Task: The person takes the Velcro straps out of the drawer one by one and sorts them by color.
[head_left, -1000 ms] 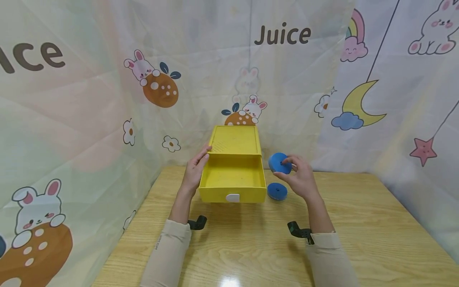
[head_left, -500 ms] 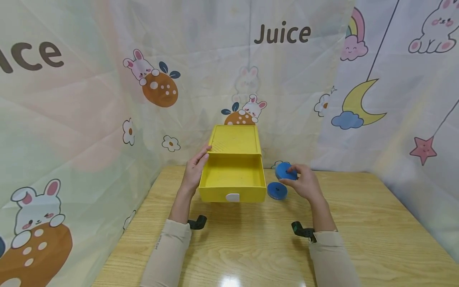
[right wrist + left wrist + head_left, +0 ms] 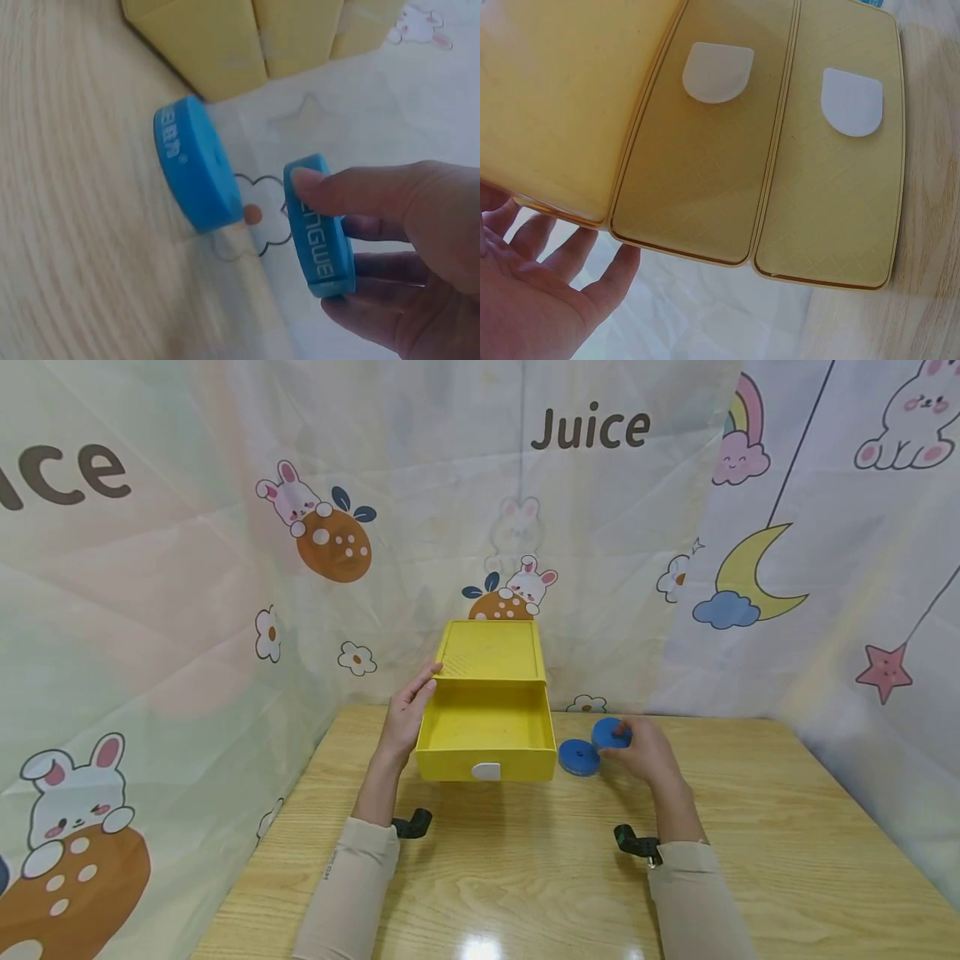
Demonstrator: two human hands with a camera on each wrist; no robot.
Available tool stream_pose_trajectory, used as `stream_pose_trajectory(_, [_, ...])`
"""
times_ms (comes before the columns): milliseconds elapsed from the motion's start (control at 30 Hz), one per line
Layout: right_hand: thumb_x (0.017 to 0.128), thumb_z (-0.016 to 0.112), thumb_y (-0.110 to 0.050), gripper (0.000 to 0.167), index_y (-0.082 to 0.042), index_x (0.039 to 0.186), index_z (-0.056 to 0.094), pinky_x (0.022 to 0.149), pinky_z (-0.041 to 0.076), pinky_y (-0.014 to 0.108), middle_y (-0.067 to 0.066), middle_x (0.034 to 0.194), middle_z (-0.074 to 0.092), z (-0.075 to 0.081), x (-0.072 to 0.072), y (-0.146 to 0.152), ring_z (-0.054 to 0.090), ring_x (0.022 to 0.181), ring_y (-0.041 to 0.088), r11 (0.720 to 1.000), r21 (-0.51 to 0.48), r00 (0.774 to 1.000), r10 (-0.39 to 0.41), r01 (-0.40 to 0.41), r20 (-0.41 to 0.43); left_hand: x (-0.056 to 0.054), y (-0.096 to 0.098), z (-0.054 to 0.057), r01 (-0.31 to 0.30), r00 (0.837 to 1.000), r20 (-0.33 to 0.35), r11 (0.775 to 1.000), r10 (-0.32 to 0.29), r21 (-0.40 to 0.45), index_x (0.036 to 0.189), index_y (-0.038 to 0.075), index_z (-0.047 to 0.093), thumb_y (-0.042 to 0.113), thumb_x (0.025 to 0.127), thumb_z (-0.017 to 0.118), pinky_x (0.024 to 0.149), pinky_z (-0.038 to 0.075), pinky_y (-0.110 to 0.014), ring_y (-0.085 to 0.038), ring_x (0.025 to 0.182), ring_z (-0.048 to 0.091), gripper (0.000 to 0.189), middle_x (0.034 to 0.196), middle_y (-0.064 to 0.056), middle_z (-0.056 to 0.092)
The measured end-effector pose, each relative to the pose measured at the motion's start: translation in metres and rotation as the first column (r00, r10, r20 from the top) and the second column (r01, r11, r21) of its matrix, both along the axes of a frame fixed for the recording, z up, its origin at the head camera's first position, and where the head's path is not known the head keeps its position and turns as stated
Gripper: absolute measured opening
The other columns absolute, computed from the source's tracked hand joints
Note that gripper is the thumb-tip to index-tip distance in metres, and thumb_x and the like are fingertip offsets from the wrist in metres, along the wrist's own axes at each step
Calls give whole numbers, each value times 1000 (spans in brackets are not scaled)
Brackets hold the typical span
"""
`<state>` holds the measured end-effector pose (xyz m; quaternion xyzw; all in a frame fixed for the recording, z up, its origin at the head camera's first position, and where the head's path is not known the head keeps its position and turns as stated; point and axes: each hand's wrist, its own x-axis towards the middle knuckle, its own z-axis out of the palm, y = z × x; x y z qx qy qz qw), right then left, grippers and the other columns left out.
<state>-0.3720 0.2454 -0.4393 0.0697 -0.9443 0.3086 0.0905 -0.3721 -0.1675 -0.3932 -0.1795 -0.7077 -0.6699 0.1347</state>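
Pale cloth (image 3: 420, 485) printed with rabbits, flowers and the word "Juice" hangs behind and on both sides of a wood-grain table (image 3: 787, 860). On the table stands a yellow cabinet (image 3: 491, 652), near the back; the left wrist view shows it in three tiers. Its top drawer (image 3: 483, 722) is pulled out towards the person, with nothing seen inside.

At the cabinet's left side is the left hand (image 3: 405, 718), its extended fingers resting against the wall without wrapping round anything. Across on the other side, the right hand (image 3: 649, 752) pinches one blue roll (image 3: 319, 229), thumb on the rim and other fingers opposite.

A second blue roll (image 3: 578, 757) lies flat on the table, between the held one and the cabinet. The right fingers are much the nearer to it: it sits just to their left and slightly closer to the person. Both rolls are round, so neither has a long axis. Whether the pinched roll's underside touches the table cannot be told. Smallest is the drawer's white tab (image 3: 486, 772).
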Motion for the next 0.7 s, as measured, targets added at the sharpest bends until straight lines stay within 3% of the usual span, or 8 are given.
stream_pose_trajectory(467, [91,82,-25,54,12,124,62,92,53,59,33,125,65,-19,-5,16,61,114,50,997,64,992,-49,41,119,0,1,1,-23,1000,6,1000,23,-10,151,21,56,34,111,50,130,26,-38,-8,156,29,42,166,7,40])
stream_pose_trajectory(700, [91,81,-23,51,12,123,61,91,53,58,33,126,64,-24,-7,17,61,113,48,997,47,985,-64,58,160,-1,0,2,-21,999,30,1000,21,-10,152,18,54,29,112,48,131,22,-38,-10,158,25,42,169,4,36])
